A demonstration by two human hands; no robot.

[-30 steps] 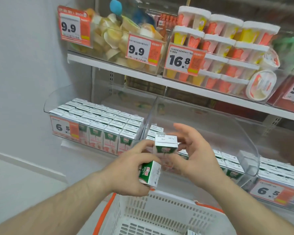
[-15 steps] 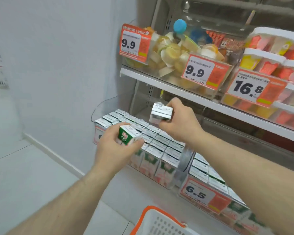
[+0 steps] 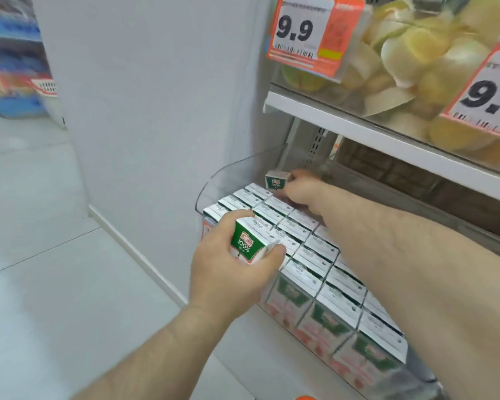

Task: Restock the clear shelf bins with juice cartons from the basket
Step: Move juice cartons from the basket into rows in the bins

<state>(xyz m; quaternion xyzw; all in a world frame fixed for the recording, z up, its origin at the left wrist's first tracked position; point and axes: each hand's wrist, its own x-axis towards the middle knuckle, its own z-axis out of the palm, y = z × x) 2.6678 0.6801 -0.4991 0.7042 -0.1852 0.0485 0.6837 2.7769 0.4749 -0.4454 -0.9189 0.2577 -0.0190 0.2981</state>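
Observation:
My left hand [image 3: 228, 272] grips a green-and-white juice carton [image 3: 250, 241] just in front of the clear shelf bin [image 3: 228, 176]. Deep at the bin's back, my right hand [image 3: 300, 190] holds a second carton [image 3: 276, 180] upright, just above the packed rows. Several rows of cartons [image 3: 309, 255] fill the bin, tops up. Of the basket only an orange sliver [image 3: 303, 397] shows at the bottom edge.
The white shelf above [image 3: 358, 125] carries clear bins of yellow fruit cups [image 3: 410, 62] with orange 9.9 price tags [image 3: 303, 33]. A white side panel [image 3: 156, 96] stands left of the bin. Pale floor tiles [image 3: 41, 255] spread to the left.
The view moved closer and leftward. My right hand reached from above the bin's middle to its back, lowering its carton. My left hand stays at the front with its carton.

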